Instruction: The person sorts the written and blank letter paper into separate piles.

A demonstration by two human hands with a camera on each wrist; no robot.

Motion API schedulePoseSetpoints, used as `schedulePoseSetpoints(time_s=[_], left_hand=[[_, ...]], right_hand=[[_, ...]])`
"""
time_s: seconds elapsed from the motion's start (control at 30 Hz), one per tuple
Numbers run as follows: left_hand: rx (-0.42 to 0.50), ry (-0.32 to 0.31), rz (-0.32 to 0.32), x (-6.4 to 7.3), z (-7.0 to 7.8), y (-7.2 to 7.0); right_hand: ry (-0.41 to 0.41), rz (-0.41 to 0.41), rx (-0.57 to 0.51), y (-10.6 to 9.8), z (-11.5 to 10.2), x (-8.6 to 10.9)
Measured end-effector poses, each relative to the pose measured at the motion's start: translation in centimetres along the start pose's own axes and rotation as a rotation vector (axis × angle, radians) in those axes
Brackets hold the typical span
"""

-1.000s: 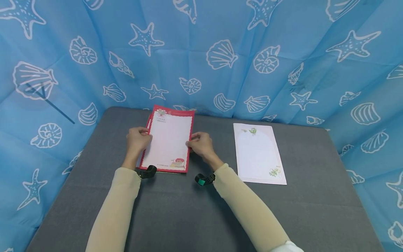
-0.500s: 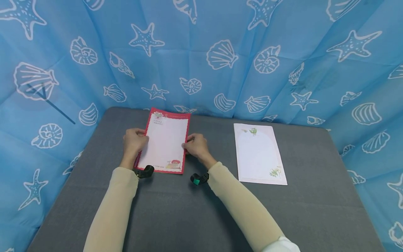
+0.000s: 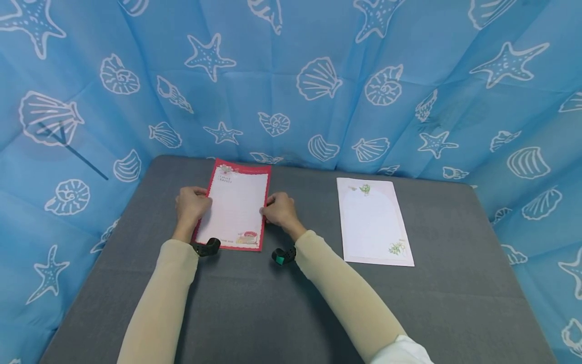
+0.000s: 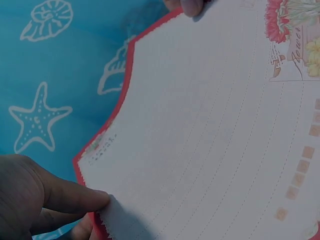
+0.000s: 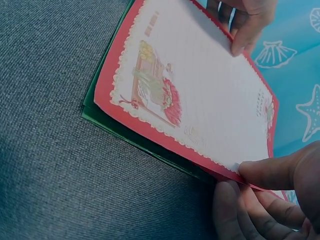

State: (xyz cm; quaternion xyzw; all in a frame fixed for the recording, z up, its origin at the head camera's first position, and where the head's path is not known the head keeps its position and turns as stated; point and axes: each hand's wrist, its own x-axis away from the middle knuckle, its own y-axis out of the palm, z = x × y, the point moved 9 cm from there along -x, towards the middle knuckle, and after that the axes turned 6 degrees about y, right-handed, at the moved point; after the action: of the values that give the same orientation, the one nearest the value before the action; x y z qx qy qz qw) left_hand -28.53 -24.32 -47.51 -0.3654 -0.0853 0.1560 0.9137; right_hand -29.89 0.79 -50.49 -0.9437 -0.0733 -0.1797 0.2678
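Note:
A sheet of red-bordered letter paper [image 3: 236,207], printed with faint lines and flowers, lies between both hands. My left hand [image 3: 193,205] pinches its left edge; the left wrist view shows that thumb [image 4: 97,197] on top and fingers behind the border. On the opposite edge my right hand [image 3: 279,210] grips with its thumb [image 5: 260,172] above and other fingers curled underneath. In the right wrist view, dark green paper edges [image 5: 145,142] peek out below the red sheet, which bows slightly in the left wrist view. What lies deeper underneath is hidden.
To the right, a pale sheet of letter paper [image 3: 373,222] with green plant prints lies flat on the grey-covered table [image 3: 454,303]. A blue curtain [image 3: 282,91] with shells and starfish hangs behind the table's back edge. Black bands [image 3: 284,256] sit on both wrists.
Both hands have shifted left and the red-bordered sheet has come left and slightly toward me. The red edge that showed behind its left side earlier is now covered. The pale sheet stays put.

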Motion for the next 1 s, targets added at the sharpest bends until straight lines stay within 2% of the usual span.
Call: schedulePoseSetpoints(time_s=[0.23, 0.37, 0.57, 0.77, 1.0], left_hand=[[-0.017, 0.001, 0.003, -0.3, -0.4, 0.2], [-0.009, -0.005, -0.007, -0.4, -0.9, 0.6], [-0.012, -0.019, -0.027, -0.4, -1.8, 1.1], [-0.019, -0.028, -0.035, -0.3, -1.9, 1.2], [-0.020, -0.045, -0.040, -0.4, -2.0, 1.3]], right_hand=[[-0.016, 0.020, 0.053, 0.2, -0.1, -0.3], [0.002, 0.033, 0.082, 0.2, 0.0, -0.3], [0.037, 0.049, 0.058, 0.4, 0.3, -0.4], [0.057, 0.081, 0.054, 0.4, 0.5, -0.4], [0.036, 0.104, 0.098, 0.3, 0.3, -0.3]])
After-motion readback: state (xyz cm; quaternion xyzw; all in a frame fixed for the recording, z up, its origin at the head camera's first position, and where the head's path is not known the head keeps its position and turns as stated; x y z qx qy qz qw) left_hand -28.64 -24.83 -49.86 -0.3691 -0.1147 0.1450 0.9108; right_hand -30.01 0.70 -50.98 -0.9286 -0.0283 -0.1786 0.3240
